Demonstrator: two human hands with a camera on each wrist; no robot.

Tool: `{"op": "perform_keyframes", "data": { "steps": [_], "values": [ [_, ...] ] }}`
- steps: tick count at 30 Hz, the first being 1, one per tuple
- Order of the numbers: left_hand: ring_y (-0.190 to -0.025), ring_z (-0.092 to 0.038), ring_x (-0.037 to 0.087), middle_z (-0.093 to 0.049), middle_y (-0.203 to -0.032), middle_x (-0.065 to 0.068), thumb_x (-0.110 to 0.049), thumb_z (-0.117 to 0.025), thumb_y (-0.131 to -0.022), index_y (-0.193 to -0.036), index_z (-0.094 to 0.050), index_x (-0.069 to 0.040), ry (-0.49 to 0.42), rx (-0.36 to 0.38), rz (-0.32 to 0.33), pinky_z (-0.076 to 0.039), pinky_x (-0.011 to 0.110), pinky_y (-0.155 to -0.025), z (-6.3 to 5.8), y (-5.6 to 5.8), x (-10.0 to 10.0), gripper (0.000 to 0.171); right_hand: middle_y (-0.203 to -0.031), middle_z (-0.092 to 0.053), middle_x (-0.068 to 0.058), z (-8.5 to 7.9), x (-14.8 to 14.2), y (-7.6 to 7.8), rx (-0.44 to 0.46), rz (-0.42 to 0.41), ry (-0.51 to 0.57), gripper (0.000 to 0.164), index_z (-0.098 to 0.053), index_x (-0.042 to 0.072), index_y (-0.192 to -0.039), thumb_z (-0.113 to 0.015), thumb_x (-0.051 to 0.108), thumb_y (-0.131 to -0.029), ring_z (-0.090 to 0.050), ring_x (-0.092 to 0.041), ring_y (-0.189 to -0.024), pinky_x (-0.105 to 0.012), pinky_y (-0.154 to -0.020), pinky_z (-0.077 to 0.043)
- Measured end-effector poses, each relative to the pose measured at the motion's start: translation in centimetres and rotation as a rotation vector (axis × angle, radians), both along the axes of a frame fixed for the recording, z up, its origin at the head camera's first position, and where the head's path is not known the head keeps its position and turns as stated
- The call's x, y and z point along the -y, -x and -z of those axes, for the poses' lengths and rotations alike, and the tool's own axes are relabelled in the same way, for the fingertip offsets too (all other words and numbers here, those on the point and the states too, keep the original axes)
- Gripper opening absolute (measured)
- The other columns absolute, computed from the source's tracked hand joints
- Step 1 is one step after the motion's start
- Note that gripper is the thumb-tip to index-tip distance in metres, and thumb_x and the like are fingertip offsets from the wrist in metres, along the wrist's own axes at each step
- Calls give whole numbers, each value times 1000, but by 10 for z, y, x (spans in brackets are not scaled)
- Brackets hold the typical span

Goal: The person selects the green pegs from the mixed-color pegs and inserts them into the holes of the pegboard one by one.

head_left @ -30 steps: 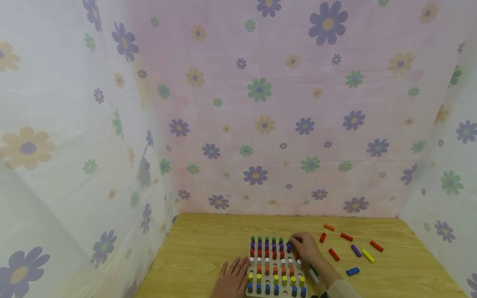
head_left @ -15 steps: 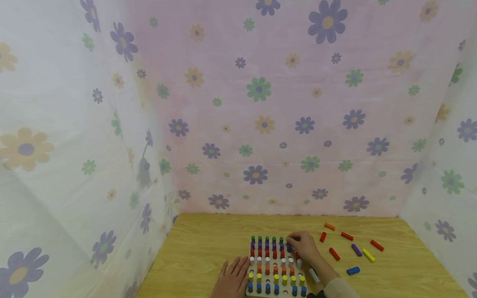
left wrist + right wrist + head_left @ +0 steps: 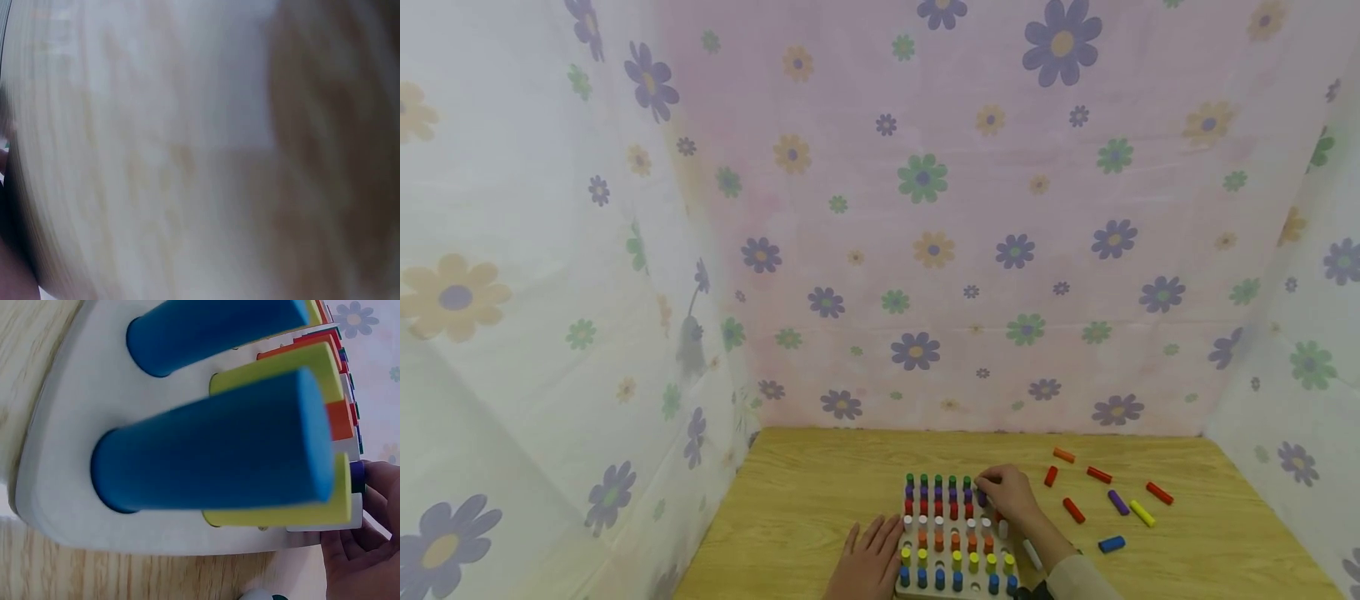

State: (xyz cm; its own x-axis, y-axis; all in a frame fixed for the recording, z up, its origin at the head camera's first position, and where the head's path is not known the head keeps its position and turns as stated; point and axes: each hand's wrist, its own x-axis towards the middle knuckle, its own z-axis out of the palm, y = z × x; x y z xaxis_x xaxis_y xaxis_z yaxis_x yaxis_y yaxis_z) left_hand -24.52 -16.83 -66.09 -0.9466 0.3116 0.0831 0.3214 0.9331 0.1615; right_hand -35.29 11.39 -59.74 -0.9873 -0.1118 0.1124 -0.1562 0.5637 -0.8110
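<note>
A pegboard (image 3: pixel 957 593) with rows of coloured pegs lies at the table's front. My right hand (image 3: pixel 1013 493) is at its far right corner, thumb and fingertips pinching a purple peg (image 3: pixel 982 498) at the end of the purple row. In the right wrist view, this purple peg (image 3: pixel 357 476) shows by the fingers, partly hidden behind a yellow peg (image 3: pixel 340 494); large blue pegs (image 3: pixel 212 447) fill the foreground. My left hand (image 3: pixel 871 560) lies with fingers straight at the board's left edge. The left wrist view is too blurred to read.
Loose pegs lie on the wooden table (image 3: pixel 820 467) to the right: red (image 3: pixel 1073 510), orange (image 3: pixel 1063 455), purple (image 3: pixel 1117 502), yellow (image 3: pixel 1142 513) and blue (image 3: pixel 1112 544). A white peg (image 3: pixel 1032 554) is by the right forearm. Flowered curtains (image 3: pixel 925 250) enclose the table.
My right fingertips have shifted slightly left on the purple peg, and the forearm has moved a little. The left hand stays where it was.
</note>
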Motion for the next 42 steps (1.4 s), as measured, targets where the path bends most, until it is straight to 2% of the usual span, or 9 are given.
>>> {"op": "perform_keyframes", "data": {
  "steps": [7, 10, 15, 20, 24, 26, 32, 38, 42],
  "values": [
    [-151, -33, 25, -36, -164, -4, -49, -19, -112, -160, -38, -19, -88, 69, 21, -23, 64, -118, -6, 0, 1, 60, -94, -73, -5, 0, -6, -5, 36, -32, 64, 17, -78, 0, -103, -65, 11, -101, -66, -18, -83, -42, -75, -57],
    [-152, -31, 26, -35, -165, -4, -49, -19, -112, -161, -38, -19, -118, 82, 22, -21, 65, -118, -8, 0, 2, 60, -95, -72, -6, 1, -12, -4, 32, -53, 54, 19, -76, 0, -105, -63, 13, -102, -65, -19, -84, -42, -74, -57],
    [-152, -32, 26, -35, -165, -4, -49, -19, -112, -160, -38, -19, -96, 64, 28, -23, 66, -117, -5, 0, 3, 60, -99, -71, -4, 1, -27, -5, 94, -71, 11, 21, -74, 2, -110, -61, 18, -104, -65, -18, -89, -42, -77, -57],
    [-152, -31, 26, -34, -166, -5, -49, -18, -112, -161, -38, -19, -73, 62, 26, -22, 65, -118, 0, 2, 3, 60, -105, -71, -5, -12, -47, -13, 98, -183, -33, 23, -73, 1, -113, -62, 19, -104, -66, -23, -95, -44, -80, -57],
    [-152, -32, 25, -34, -165, -5, -50, -19, -112, -161, -38, -20, -67, 57, 25, -23, 64, -119, 2, 3, 3, 60, -107, -71, -8, -24, -65, -21, 29, -294, -71, 24, -70, -4, -114, -63, 17, -103, -66, -26, -95, -43, -79, -57],
    [-151, -33, 26, -36, -165, -4, -49, -19, -112, -160, -39, -19, -70, 47, 28, -23, 64, -118, 3, 3, 3, 60, -106, -71, -8, -26, -72, -24, 10, -317, -94, 26, -69, -5, -114, -64, 17, -102, -65, -24, -93, -39, -77, -56],
    [-151, -34, 26, -38, -164, -3, -48, -19, -112, -160, -40, -18, -60, 37, 32, -25, 64, -118, 3, 3, 5, 60, -100, -69, -6, -25, -87, -30, 4, -283, -132, 27, -68, -6, -112, -70, 15, -97, -62, -20, -87, -31, -71, -53],
    [-151, -34, 26, -37, -164, -4, -50, -18, -112, -160, -39, -18, -50, 54, 24, -24, 63, -118, 3, 4, 3, 61, -97, -68, -4, -20, -95, -35, 57, -209, -135, 28, -68, -5, -112, -74, 16, -95, -63, -18, -87, -32, -72, -55],
    [-150, -35, 26, -38, -163, -4, -51, -17, -112, -160, -40, -19, -55, 38, 32, -25, 64, -117, 1, 3, 3, 62, -96, -68, -4, -20, -97, -37, 76, -193, -120, 27, -68, -5, -111, -75, 15, -94, -65, -19, -87, -36, -74, -57]
  ]
}}
